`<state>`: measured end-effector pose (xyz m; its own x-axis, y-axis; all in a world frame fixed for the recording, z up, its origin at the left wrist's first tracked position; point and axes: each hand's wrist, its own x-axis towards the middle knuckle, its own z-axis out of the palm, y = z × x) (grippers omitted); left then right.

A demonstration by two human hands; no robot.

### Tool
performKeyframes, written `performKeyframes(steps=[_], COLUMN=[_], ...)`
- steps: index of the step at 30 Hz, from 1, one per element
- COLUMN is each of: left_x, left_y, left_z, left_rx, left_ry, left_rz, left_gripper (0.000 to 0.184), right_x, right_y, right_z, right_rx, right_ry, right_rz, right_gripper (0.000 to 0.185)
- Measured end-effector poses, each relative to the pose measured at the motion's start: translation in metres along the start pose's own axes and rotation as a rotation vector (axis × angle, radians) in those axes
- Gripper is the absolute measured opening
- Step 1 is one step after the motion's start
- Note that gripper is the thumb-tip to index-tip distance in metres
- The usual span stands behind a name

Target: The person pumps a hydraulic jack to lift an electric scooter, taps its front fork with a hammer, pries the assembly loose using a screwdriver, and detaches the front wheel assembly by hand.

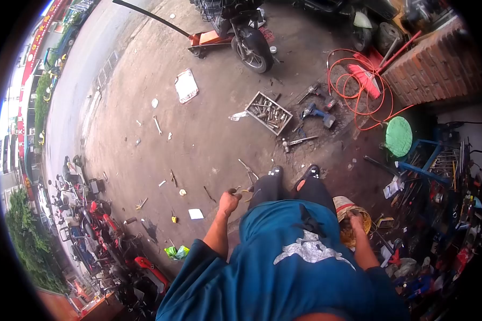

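My left hand (pixel 230 202) is out beside my left thigh, its darkened fingers curled closed. A thin yellowish curved piece (pixel 246 196) shows right by its fingertips; I cannot make out whether the hand holds it. Over the mouth of a pale bucket (pixel 344 203) at my right side is my right hand (pixel 354 218), with dirty fingers partly hidden. The bucket's inside looks yellow-brown. Pliers-like long handles (pixel 247 169) lie on the ground ahead of my left hand.
Ahead are a tray of sockets (pixel 269 112), a blue power tool (pixel 318 114), a hammer (pixel 299 142) and a wrench (pixel 157 125). A motorcycle wheel (pixel 253 50) stands by an orange floor jack (pixel 209 38). To the right are a green stool (pixel 398 137), an orange hose (pixel 337 80) and cluttered tools.
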<state>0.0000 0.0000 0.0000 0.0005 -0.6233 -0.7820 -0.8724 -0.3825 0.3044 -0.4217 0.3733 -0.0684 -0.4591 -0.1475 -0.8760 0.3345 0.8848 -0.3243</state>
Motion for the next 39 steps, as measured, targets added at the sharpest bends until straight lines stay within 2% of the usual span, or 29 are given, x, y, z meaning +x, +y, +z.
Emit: performKeyframes(steps=[1, 2, 3, 7, 10, 12, 14, 17, 19, 20, 21, 23, 26, 28, 30, 32, 35, 37, 39], left_x=[-0.004, -0.011, -0.047, -0.016, 0.007, 0.025, 0.037, 0.104, 0.133, 0.132, 0.138, 0.172, 0.218, 0.234, 0.27, 0.313, 0.354, 0.384, 0.433], left_y=[-0.004, -0.011, -0.043, -0.067, -0.109, -0.146, -0.154, -0.181, -0.197, -0.195, -0.199, -0.186, -0.172, -0.114, -0.076, -0.038, 0.044, 0.096, 0.134], left_z=[0.001, 0.004, 0.018, 0.035, 0.024, 0.002, -0.041, -0.096, -0.143, -0.188, -0.226, -0.257, -0.344, -0.408, -0.456, -0.501, -0.589, -0.647, -0.704], left_rx=[-0.045, -0.094, -0.113, -0.27, -0.353, -0.415, -0.503, -0.558, -0.667, -0.684, -0.79, -0.826, -0.684, -0.679, -0.568, -0.564, -0.516, -0.517, -0.466], left_ry=[0.026, 0.051, -0.016, 0.006, 0.066, 0.151, 0.159, 0.138, 0.241, 0.322, 0.398, 0.379, 0.466, 0.499, 0.482, 0.485, 0.534, 0.593, 0.664], left_rz=[-0.008, -0.021, -0.1, -0.185, -0.235, -0.232, -0.311, -0.296, -0.332, -0.292, -0.311, -0.319, -0.123, -0.05, -0.007, 0.142, 0.282, 0.373, 0.442], left_gripper=[0.052, 0.053, 0.052, 0.052, 0.052, 0.051, 0.05, 0.049, 0.051, 0.051, 0.05, 0.049, 0.052, 0.052, 0.054, 0.056, 0.055, 0.055, 0.053], right_x=[-0.005, 0.004, -0.028, 0.016, 0.027, 0.035, 0.057, 0.076, 0.093, 0.081, 0.073, 0.041, 0.003, -0.014, 0.014, -0.016, -0.019, -0.041, -0.067], right_y=[-0.037, -0.053, -0.04, -0.136, -0.202, -0.234, -0.267, -0.348, -0.415, -0.422, -0.452, -0.53, -0.633, -0.697, -0.754, -0.824, -0.933, -1.004, -1.066], right_z=[-0.003, -0.009, -0.032, -0.031, 0.01, 0.058, 0.118, 0.21, 0.264, 0.292, 0.324, 0.335, 0.355, 0.36, 0.351, 0.352, 0.35, 0.365, 0.388], right_rx=[0.102, 0.087, 0.022, -0.029, -0.094, -0.11, -0.108, -0.165, -0.336, -0.422, -0.32, -0.41, -0.378, -0.351, -0.261, -0.165, -0.137, -0.039, -0.076], right_ry=[-0.015, -0.006, 0.022, 0.112, 0.09, 0.054, 0.014, 0.041, 0.064, 0.046, 0.007, 0.057, 0.112, 0.209, 0.264, 0.241, 0.371, 0.342, 0.37], right_rz=[0.093, 0.022, 0.057, -0.109, -0.19, -0.233, -0.292, -0.372, -0.509, -0.53, -0.605, -0.737, -0.843, -0.966, -1.128, -1.148, -1.349, -1.426, -1.475], right_gripper=[0.038, 0.032, 0.032, 0.031, 0.032, 0.032, 0.032, 0.033, 0.043, 0.048, 0.053, 0.057, 0.057, 0.057, 0.059, 0.057, 0.052, 0.051, 0.051])
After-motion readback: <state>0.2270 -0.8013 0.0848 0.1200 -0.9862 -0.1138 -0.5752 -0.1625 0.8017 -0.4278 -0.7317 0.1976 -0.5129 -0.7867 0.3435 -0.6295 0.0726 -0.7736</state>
